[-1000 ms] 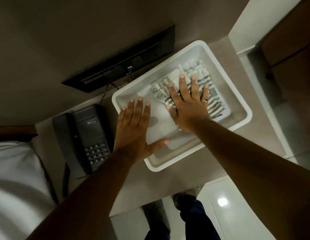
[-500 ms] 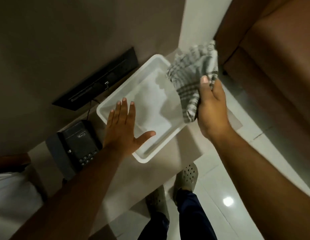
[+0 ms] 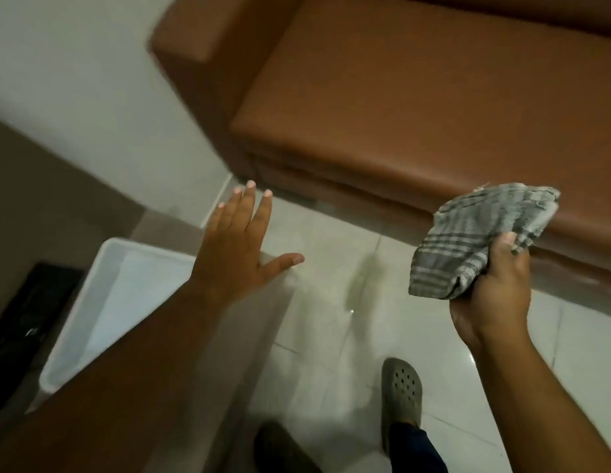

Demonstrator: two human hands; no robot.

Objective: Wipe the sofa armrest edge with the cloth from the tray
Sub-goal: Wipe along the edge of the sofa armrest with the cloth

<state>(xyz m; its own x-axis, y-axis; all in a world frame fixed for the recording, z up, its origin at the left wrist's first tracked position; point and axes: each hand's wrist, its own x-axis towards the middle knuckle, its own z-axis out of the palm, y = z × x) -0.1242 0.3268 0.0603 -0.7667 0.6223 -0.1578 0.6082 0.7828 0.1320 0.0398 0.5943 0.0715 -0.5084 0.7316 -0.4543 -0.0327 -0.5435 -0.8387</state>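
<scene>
My right hand grips a bunched grey-and-white checked cloth, held in the air in front of the brown sofa's seat front. The sofa armrest stands at the upper left of the sofa, well away from the cloth. Over the right rim of the white tray, my left hand hovers flat with its fingers spread and nothing in it. The tray holds nothing.
The brown sofa seat fills the upper right. A pale wall lies left of the armrest. Glossy white floor tiles lie between tray and sofa. My feet in grey clogs stand on them. A black object sits left of the tray.
My right hand lifted the cloth out of the tray and carried it right toward the sofa. The view swung right; my left hand rose off the tray.
</scene>
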